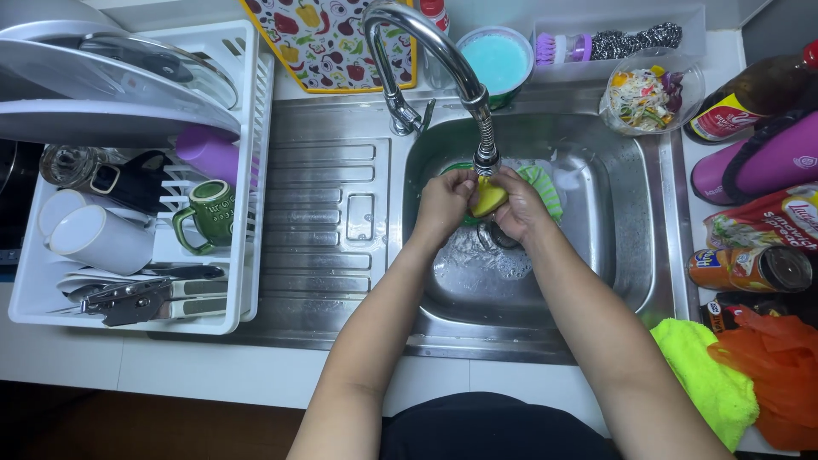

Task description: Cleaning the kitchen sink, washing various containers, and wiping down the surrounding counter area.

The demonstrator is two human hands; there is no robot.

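A yellow sponge point(489, 199) is held between both hands just above the centre of the frame, directly beneath the nozzle of the curved chrome faucet point(443, 53). It is gripped on its left side by the left hand point(444, 203), whose fingers are curled closed around it, and on its right side by the right hand point(520, 204), likewise closed on it — the two hands are pressed together around the sponge. All of this is set over the basin of the stainless steel sink point(626, 255), where foamy water is seen near the drain below the hands. A green-and-white striped item point(544, 186) is partly hidden behind the right hand; what it is cannot be told. In the left of the frame a white dish rack point(247, 255) is placed on the drainboard, and a green mug point(207, 215), white cups point(94, 234) and a purple cup point(209, 153) are held in it. At the upper edge, a round tub of blue paste point(497, 60) is set beside the faucet. At the lower right — on the white tabletop — a bright yellow-green cloth point(711, 379) is laid, with an orange plastic bag point(780, 375) just beside it.
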